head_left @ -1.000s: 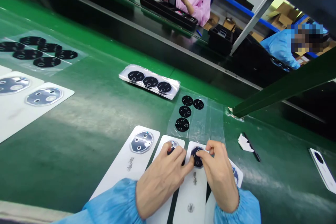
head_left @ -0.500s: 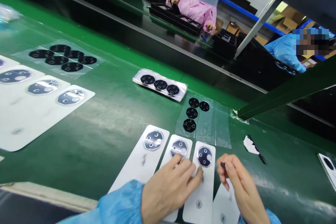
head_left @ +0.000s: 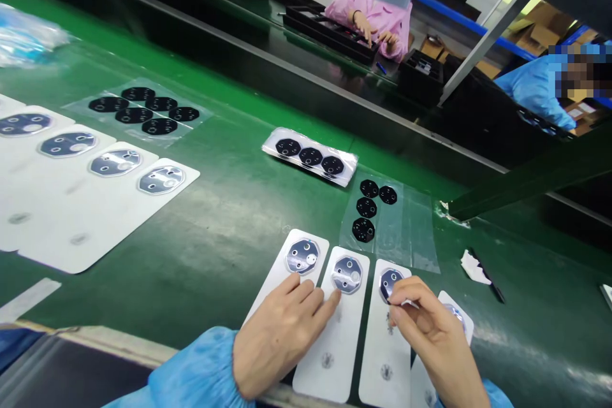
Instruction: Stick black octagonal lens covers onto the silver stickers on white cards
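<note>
Several long white panels lie side by side at the table's near edge, each with a shiny octagonal plate at its far end. My left hand (head_left: 287,331) rests palm down across the leftmost panel (head_left: 268,296). One finger reaches onto the second panel (head_left: 329,344), just below its octagonal plate (head_left: 347,275); this hand holds nothing. Over the third panel (head_left: 385,344), my right hand (head_left: 430,325) has thumb and fingertips brought together at the lower edge of its octagonal plate (head_left: 388,280). Whatever sits in that pinch is hidden. A fourth panel (head_left: 447,301) lies partly under the right hand.
Black octagonal pieces lie on a clear sheet (head_left: 411,229), on another sheet (head_left: 191,131) and on a white stack (head_left: 272,140). More white panels (head_left: 109,204) lie left. A black pen (head_left: 495,290), a green post (head_left: 526,182) and two co-workers are beyond.
My left hand has drawn left off the second panel's plate. The right hand has moved from beside the third panel onto it; the small black thing in its fingers no longer shows.
</note>
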Tool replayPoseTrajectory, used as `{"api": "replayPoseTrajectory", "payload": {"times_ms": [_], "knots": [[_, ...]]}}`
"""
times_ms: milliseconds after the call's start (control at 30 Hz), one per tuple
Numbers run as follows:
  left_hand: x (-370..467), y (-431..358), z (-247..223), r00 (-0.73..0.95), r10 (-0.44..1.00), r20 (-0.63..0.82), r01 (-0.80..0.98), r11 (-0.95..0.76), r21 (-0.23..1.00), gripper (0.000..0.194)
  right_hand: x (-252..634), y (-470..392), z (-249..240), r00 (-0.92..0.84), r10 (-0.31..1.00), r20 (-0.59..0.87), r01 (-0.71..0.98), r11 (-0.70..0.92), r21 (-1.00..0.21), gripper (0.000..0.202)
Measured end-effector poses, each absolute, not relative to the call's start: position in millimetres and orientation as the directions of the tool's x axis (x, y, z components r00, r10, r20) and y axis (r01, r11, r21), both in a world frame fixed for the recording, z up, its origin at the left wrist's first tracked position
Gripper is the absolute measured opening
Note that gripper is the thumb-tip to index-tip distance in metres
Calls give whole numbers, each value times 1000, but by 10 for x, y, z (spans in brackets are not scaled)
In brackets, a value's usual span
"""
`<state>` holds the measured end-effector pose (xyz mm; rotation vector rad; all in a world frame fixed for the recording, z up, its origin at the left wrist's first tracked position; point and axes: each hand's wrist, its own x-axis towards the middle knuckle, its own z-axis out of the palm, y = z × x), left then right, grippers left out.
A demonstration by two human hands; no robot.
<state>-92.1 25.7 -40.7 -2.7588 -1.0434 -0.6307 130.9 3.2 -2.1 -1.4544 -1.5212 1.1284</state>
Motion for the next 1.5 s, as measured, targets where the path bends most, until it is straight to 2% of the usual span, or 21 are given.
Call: {"api": "replayPoseTrajectory", "payload": {"times_ms": [133, 333, 467, 567, 833, 933, 1133, 1500], "knots": [[-873, 264, -416, 694, 601, 396, 649, -761, 18, 28, 1227, 72, -66, -45, 995, -87, 385, -63, -921, 18], [-867, 271, -423, 690, 615, 383, 659, -752, 21, 29, 1219, 96, -168, -84, 996, -21, 613, 35, -789, 15], [-847, 256, -440, 687, 628, 366, 670, -743, 18, 30, 1179, 154, -179, -101, 995, 21, 620, 80, -780, 8], [-834, 241, -457, 687, 643, 338, 678, -735, 19, 32, 1105, 200, -172, -173, 983, 54, 631, 153, -761, 11], [-826, 223, -473, 687, 656, 313, 688, -726, 14, 33, 913, 218, -221, -321, 919, 228, 782, 393, -484, 22], [-826, 220, -480, 691, 657, 302, 688, -726, 3, 34, 901, 230, -242, -356, 904, 237, 807, 425, -410, 25], [-823, 209, -482, 690, 654, 311, 686, -728, 7, 34, 908, 258, -240, -344, 912, 222, 842, 404, -357, 24], [-826, 232, -445, 686, 655, 316, 689, -724, 5, 34, 904, 279, -192, -379, 898, 223, 819, 438, -370, 23]]}}
